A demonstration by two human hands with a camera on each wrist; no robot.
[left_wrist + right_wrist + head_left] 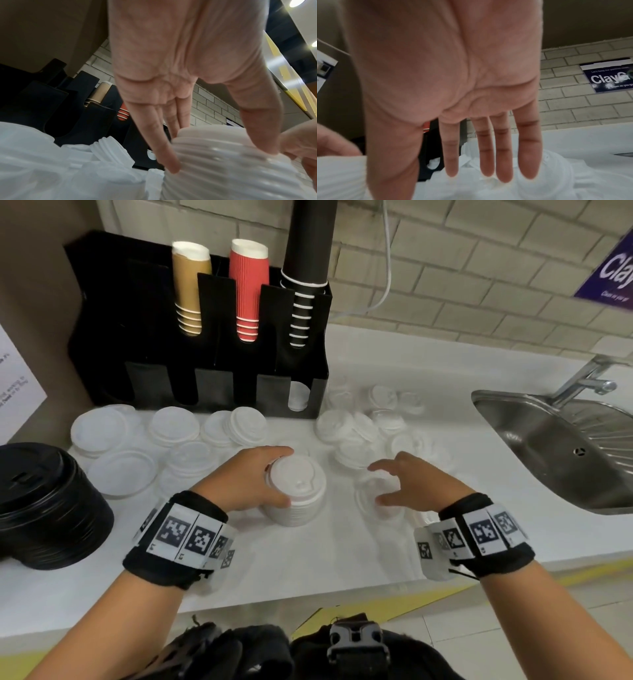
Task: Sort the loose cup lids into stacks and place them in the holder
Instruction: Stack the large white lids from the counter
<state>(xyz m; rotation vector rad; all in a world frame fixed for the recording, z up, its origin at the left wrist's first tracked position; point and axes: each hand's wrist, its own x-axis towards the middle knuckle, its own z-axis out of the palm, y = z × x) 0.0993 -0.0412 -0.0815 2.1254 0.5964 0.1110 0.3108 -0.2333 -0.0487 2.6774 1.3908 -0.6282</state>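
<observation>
One stack of white lids [295, 491] upright in the left hand [245, 481], fingers and thumb wrapped round it | right hand [407, 486] spread wide, holding nothing, clear lids [376, 501] just under its fingertips, nearer hand | holder [191, 337] beyond both.

Beside the black holder [191, 344], we cannot count the loose white lids [373, 419], which wash into the countertop. Left of it, the frame edge cuts the black lid stack [48, 508]. Right of it, the purple sign [613, 272] is cropped, its small print unreadable.
</observation>
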